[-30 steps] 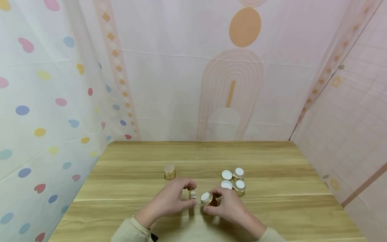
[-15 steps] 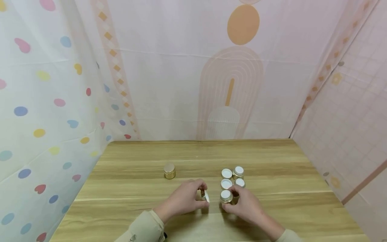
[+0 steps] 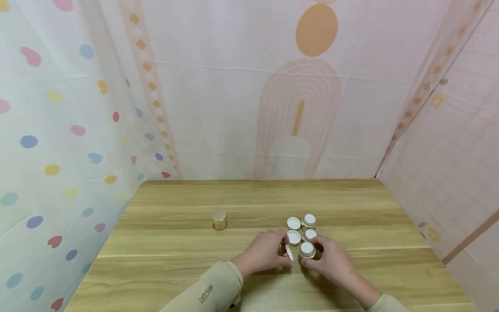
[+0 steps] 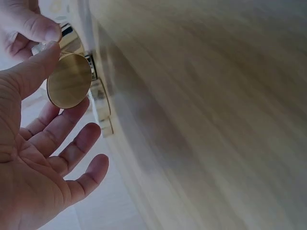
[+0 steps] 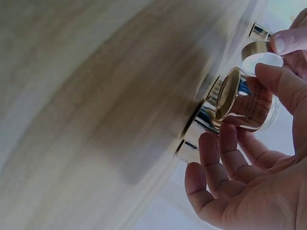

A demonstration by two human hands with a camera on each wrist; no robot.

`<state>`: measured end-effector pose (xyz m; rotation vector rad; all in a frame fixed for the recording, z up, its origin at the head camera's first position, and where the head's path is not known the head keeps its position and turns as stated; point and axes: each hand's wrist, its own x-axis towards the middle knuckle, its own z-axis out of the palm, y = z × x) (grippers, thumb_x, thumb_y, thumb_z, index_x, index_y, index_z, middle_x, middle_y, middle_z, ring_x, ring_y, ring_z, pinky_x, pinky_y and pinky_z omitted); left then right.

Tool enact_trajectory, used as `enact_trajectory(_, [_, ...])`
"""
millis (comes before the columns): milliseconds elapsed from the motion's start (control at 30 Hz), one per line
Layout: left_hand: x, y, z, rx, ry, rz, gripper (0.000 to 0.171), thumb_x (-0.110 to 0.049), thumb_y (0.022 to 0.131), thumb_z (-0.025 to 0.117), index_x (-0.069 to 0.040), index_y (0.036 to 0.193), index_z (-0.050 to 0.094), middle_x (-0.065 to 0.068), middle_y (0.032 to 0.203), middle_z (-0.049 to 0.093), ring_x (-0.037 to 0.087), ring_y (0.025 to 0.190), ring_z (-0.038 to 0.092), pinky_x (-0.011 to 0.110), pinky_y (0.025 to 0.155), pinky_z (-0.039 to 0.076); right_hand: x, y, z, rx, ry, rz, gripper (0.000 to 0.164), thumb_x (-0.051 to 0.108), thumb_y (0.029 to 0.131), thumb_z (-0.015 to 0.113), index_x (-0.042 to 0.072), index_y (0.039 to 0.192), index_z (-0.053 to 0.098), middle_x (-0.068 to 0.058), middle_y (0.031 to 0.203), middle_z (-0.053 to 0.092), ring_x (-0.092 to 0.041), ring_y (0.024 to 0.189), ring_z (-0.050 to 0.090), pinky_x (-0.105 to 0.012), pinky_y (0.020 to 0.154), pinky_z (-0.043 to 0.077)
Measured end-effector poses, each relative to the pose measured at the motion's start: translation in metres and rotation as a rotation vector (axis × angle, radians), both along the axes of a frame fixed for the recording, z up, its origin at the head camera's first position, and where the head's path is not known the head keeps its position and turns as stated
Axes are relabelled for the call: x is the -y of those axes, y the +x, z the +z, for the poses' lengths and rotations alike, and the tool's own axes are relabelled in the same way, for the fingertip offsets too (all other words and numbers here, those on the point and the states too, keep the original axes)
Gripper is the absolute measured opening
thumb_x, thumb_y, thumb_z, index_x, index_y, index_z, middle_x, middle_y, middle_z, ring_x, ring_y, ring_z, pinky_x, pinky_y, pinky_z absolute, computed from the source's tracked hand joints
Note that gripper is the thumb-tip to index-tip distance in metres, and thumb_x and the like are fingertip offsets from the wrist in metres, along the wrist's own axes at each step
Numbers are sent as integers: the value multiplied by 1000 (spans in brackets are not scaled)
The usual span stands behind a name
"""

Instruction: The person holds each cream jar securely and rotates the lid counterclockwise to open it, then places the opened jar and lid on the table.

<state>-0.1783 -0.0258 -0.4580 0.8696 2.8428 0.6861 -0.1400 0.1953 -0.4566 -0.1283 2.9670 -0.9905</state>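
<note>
My left hand (image 3: 267, 251) pinches a gold lid (image 4: 69, 80) on edge between thumb and fingers, its white inside turned to the right. Close beside it, my right hand (image 3: 331, 260) grips a small gold jar (image 5: 247, 103) with a white top, held upright in the head view. Just beyond the hands, two more jars (image 3: 309, 220) with white tops stand in a column. Left of them lie two lids (image 3: 293, 223) with their white insides up. The nearer standing jar is partly hidden by the right hand and the held jar.
A capped gold jar (image 3: 220, 219) stands alone on the left part of the wooden table (image 3: 175, 268). Patterned cloth (image 3: 218, 86) hangs behind the table and along both sides.
Both hands have moved right, carrying the lid and the jar toward the standing jars. The lid has turned so its white inside shows. The capped jar has stayed put.
</note>
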Motion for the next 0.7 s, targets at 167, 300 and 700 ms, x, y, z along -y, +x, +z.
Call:
enact_trajectory(167, [-12, 1, -3, -13, -24, 12, 47, -43, 77, 96, -19, 101, 64, -16, 81, 58, 4, 79, 51, 32, 85, 46, -1, 0, 1, -3, 27, 1, 40, 31, 73, 99, 18, 101, 73, 5, 90, 67, -11, 82, 57, -30, 70, 47])
enact_trajectory(300, [-14, 2, -6, -14, -14, 19, 49, -42, 75, 98, -18, 99, 62, -14, 82, 59, 5, 81, 52, 32, 86, 46, 0, 1, 1, -12, 44, 4, 41, 31, 72, 99, 17, 101, 73, 5, 88, 68, -10, 80, 57, -29, 68, 47])
enact_trajectory(700, [-22, 4, -12, -45, -81, 76, 51, -45, 73, 98, -20, 98, 62, -10, 90, 69, 11, 88, 61, 32, 85, 45, -2, 1, -2, 7, 12, 5, 37, 25, 73, 97, 14, 95, 69, 6, 76, 63, -10, 69, 53, -26, 59, 42])
